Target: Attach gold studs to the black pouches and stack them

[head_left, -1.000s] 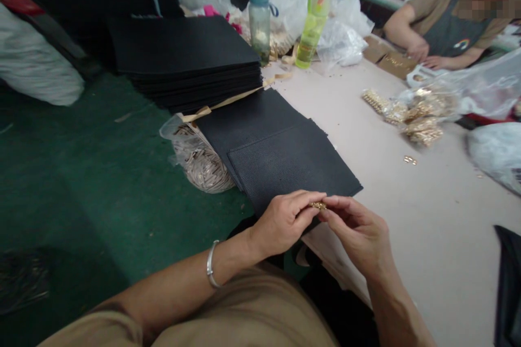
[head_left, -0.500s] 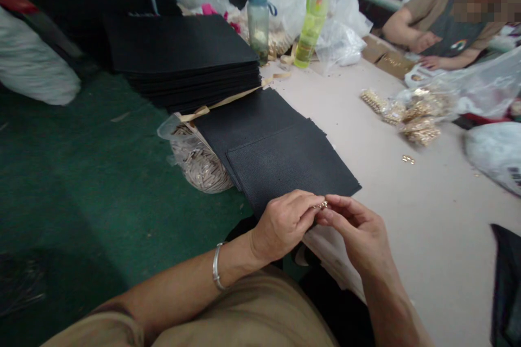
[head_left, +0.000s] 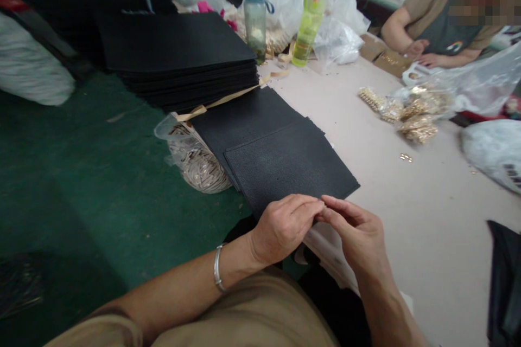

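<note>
My left hand (head_left: 285, 225), with a silver bangle (head_left: 217, 267) at the wrist, is closed with its fingertips pinched together. Against them meet the thumb and fingers of my right hand (head_left: 356, 227), also in a pinch. Between the fingertips are small gold-coloured metal fittings, now almost fully hidden by the fingers; they showed a moment earlier. Just beyond both hands lies a black leather-like panel (head_left: 291, 160), overlapping another black panel (head_left: 244, 114) on the table. A few loose gold fittings (head_left: 406, 157) rest on the table farther right.
A tall stack of black sheets (head_left: 179, 43) stands at the left. Behind are a blue-capped bottle (head_left: 255, 21) and a yellow-green bottle (head_left: 311, 21). Bags of gold fittings (head_left: 419, 111) lie on the pale table (head_left: 427, 217). Across it, a co-worker's hands (head_left: 425, 54) are busy by a cardboard box (head_left: 391, 62).
My fingertips have closed over the gold fittings, which showed between them before. My view has shifted slightly. The co-worker's hands have come closer together.
</note>
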The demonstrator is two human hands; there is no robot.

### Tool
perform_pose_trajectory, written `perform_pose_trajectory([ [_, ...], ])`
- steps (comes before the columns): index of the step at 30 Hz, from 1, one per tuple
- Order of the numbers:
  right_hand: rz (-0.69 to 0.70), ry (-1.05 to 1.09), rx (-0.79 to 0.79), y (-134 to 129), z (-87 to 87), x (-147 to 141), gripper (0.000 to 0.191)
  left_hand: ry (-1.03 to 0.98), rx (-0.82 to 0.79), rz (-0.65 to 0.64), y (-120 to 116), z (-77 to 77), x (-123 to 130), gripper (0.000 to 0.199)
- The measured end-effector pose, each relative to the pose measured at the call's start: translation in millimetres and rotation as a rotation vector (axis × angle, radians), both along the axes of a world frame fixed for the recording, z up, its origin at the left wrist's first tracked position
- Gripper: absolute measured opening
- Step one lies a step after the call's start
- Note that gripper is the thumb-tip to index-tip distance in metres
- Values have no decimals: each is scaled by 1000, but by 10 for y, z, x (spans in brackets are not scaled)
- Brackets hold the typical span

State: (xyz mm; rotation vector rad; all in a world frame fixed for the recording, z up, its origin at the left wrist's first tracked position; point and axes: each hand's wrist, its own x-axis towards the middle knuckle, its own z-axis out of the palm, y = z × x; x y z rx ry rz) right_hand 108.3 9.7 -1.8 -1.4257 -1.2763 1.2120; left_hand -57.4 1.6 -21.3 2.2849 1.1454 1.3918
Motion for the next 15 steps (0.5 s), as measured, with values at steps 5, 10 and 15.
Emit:
perform_pose_trajectory([
  [5, 18, -27, 11, -4, 0, -12, 27, 12, 1, 18, 7, -14, -10, 21],
  [10, 45, -13, 30, -6, -12, 12, 24, 10, -4, 28, 10, -22, -19, 19],
  [15, 38, -17, 31, -9, -24, 18, 23, 3, -7, 18, 9, -53, -11, 20],
])
